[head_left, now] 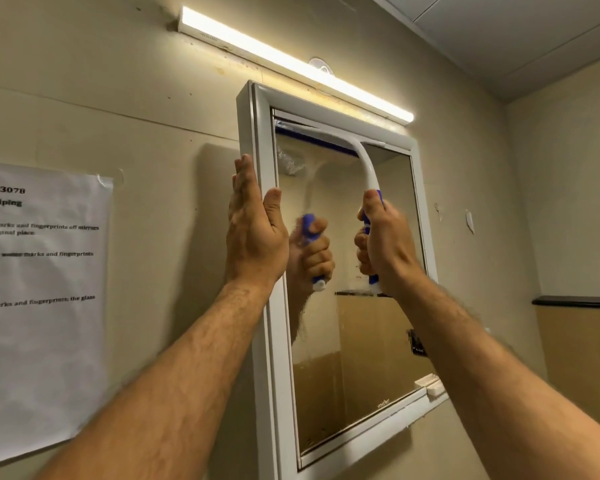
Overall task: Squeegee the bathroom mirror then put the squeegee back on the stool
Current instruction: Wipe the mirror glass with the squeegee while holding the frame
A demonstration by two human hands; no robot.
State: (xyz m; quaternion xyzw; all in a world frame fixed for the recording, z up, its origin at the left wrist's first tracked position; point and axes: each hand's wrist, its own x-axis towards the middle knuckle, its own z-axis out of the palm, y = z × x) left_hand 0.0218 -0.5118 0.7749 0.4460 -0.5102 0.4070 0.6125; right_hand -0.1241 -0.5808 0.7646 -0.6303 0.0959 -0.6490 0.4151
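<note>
While the mirror [354, 306] hangs on the beige wall in its white frame [264, 140], a squeegee [357, 154] sits at the top of the glass.
Its white head lies along the upper edge, and its curved white neck runs down to a blue grip. The right hand [385, 244] has its fingers wrapped tightly round that grip, thumb up. The left hand [253, 230] lies flat, fingers straight, against the frame's left side.
</note>
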